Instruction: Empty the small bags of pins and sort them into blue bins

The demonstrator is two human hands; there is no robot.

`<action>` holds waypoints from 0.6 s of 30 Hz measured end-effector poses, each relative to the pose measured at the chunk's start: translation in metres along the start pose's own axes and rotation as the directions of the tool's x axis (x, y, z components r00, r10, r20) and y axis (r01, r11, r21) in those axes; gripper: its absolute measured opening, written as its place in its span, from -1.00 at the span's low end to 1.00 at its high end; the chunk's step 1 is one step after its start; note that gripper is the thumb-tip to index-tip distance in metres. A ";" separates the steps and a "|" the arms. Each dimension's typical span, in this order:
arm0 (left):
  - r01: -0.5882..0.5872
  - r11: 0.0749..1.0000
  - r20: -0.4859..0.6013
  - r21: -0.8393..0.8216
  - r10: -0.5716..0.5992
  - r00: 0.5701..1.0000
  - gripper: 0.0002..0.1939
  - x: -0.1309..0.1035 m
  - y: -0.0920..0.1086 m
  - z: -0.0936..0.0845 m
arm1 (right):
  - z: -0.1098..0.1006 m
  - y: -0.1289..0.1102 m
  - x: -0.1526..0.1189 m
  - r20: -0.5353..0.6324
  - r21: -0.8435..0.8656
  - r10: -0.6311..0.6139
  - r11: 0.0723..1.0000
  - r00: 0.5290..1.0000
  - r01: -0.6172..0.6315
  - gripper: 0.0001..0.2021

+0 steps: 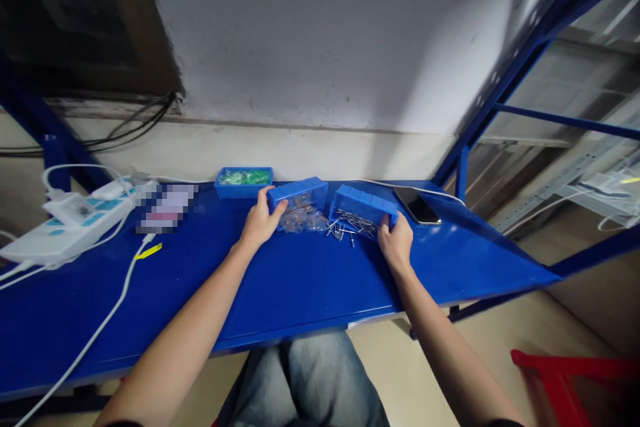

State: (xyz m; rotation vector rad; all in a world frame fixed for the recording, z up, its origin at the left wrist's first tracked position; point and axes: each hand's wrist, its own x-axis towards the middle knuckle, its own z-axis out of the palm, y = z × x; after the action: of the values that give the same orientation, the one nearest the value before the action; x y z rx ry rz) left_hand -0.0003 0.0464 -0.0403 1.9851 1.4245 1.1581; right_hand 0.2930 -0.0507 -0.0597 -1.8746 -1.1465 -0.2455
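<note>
My left hand (263,217) grips the left end of a blue bin (300,191), which is tipped toward me. Small clear plastic bags (303,219) lie at its mouth and spill onto the blue table (300,287). A second blue bin (364,200), also tilted forward, has its right end in my right hand (395,237). Thin metal pins or screws (357,221) rest in its opening, and several have come out onto the tabletop between the two bins. What is deeper inside both bins is hidden.
Behind to the left stands a blue bin with green contents (245,177). A dark phone (417,205) lies at the right. White power strips (75,220) and a cable (117,300) occupy the left side. A red stool (575,367) is at lower right.
</note>
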 end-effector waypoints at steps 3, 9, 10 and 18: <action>-0.068 0.996 -0.029 -0.059 0.066 0.997 -0.42 0.003 -0.003 -0.005 | 0.001 -0.004 0.004 -0.004 -0.066 0.011 0.998 1.000 -0.012 -0.65; -0.148 0.971 0.014 -0.190 0.153 0.988 -0.42 0.007 -0.004 -0.015 | 0.008 -0.006 0.011 -0.010 -0.087 -0.050 0.995 0.999 0.048 -0.67; -0.156 0.969 0.041 -0.192 0.167 0.985 -0.40 0.007 -0.003 -0.017 | 0.008 -0.006 0.011 -0.015 -0.076 -0.063 0.995 0.998 0.062 -0.67; -0.108 0.979 0.108 -0.173 0.128 0.986 -0.41 0.002 -0.007 -0.034 | 0.005 -0.005 0.010 -0.029 -0.133 0.015 0.991 0.999 -0.019 -0.66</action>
State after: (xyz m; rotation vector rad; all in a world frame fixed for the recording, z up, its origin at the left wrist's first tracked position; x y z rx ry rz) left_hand -0.0324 0.0464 -0.0259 2.0063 1.1257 1.1478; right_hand 0.2932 -0.0396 -0.0537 -1.9905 -1.1180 -0.3449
